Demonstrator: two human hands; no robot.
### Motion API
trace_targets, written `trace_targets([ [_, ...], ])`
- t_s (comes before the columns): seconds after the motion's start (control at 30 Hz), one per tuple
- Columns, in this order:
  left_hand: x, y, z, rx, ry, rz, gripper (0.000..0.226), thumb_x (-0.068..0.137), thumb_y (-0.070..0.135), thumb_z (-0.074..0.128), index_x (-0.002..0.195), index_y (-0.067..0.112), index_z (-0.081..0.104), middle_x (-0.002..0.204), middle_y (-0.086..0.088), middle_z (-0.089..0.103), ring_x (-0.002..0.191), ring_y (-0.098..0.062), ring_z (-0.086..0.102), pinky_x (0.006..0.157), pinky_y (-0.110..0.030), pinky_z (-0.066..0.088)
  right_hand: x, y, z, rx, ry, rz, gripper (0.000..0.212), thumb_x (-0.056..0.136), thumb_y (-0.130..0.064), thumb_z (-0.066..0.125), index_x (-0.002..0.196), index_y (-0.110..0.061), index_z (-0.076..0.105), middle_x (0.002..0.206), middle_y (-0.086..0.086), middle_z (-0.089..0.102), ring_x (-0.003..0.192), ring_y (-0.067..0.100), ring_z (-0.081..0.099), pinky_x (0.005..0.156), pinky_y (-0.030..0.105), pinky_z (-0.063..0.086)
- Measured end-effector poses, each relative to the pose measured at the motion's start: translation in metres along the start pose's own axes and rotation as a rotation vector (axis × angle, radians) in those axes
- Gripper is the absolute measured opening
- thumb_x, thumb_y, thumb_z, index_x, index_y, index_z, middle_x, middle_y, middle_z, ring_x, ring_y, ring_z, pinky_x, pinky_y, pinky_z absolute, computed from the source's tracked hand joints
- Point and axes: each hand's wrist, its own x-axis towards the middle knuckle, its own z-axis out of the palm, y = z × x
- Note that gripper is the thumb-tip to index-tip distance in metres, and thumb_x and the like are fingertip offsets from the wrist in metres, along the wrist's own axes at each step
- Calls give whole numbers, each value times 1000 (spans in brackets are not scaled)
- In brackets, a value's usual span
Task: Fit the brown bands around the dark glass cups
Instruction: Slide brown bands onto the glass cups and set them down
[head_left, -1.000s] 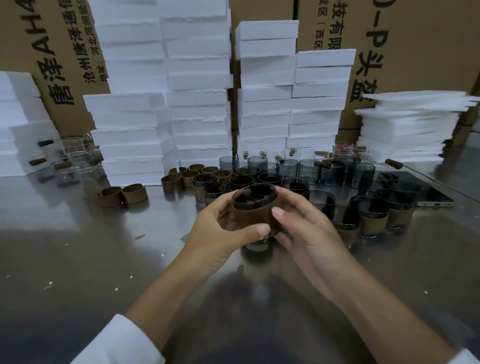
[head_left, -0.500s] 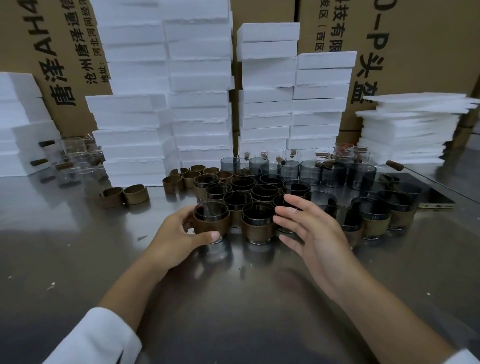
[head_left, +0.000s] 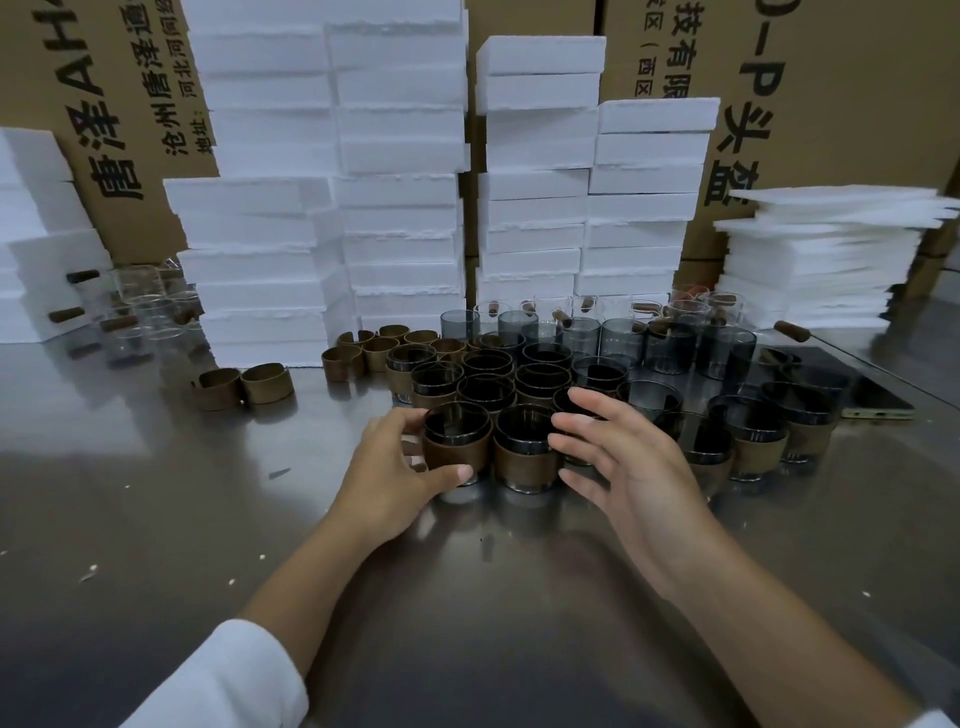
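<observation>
A dark glass cup wearing a brown band stands on the steel table at the front left of a cluster of banded cups. My left hand curls around it, thumb in front and fingers behind. My right hand hovers open just right of the front cups, fingers spread, holding nothing. Loose brown bands lie to the left, and more loose bands sit behind the cluster. Bare dark glass cups stand in a row at the back.
Tall stacks of white foam blocks and cardboard boxes wall off the back. Clear glasses stand at far left. More banded cups sit to the right, with a flat phone-like slab behind them.
The banded cup, held up in both hands a second ago, now stands on the table at the cluster's front left. My right hand has let go and opened; my left still wraps it.
</observation>
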Motion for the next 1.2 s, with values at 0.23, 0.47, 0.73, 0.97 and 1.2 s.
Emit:
trace_targets([
  [0.23,1,12,13,87,91,19,68,73,21,82,134,14,51,110,-7,53,78,-4,47,64,-8,40,3,2,3,-8,0,3,20,87,-16,63,100,-29,71,100,-1,74,90,7,70,78,28,50],
  [0.47,-8,20,18,99,150,12,67,78,26,78,134,18,42,111,2,45,89,-8,47,69,-13,41,1,0,2,-6,27,-1,19,87,-15,63,97,-29,72,100,2,73,86,8,69,74,26,49],
  [0.73,-24,41,23,-137,198,239,16,91,20,60,76,26,57,71,5,59,62,0,50,59,-11,41,7,-16,0,-90,34,-46,19,88,-11,63,97,-25,71,90,0,73,84,9,68,76,26,49],
  [0.97,-27,36,38,-108,139,334,15,90,28,58,75,31,55,69,3,58,58,-10,50,50,-15,37,69,-63,-25,-379,95,-184,19,91,-12,61,92,-29,69,89,-6,72,76,2,68,73,22,50],
  [1.2,-21,34,42,-90,174,388,13,84,43,59,74,36,55,56,6,53,47,-2,45,46,-9,32,164,-75,-72,-1134,281,-235,23,93,-7,52,113,-8,64,108,9,64,84,20,57,70,20,47],
])
